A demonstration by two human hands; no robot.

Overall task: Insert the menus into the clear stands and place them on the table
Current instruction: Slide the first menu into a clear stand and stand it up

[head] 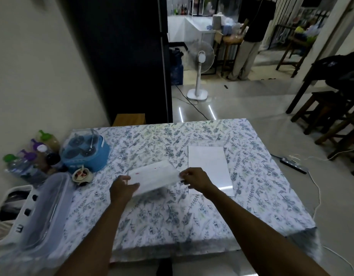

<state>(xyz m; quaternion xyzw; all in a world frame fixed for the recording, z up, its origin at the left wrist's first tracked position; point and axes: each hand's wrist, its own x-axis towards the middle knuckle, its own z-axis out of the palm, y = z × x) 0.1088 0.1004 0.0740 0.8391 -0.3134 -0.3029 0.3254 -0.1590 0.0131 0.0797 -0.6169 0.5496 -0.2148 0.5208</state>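
L hand [122, 188] & R hand [194, 179] pinch thin white menu [154, 177] (blurred); glossy flat stand [209, 168] beside.

Both bare forearms reach forward from the bottom edge and angle inward toward each other. The left hand [122, 188] is seen from the back, wrist straight, its fingers curled in a closed grip with the thumb pointing to the right. The right hand [196, 180] sits slightly farther forward, knuckles up, fingers bent and pinched together at its left side. The two hands are near each other but apart.
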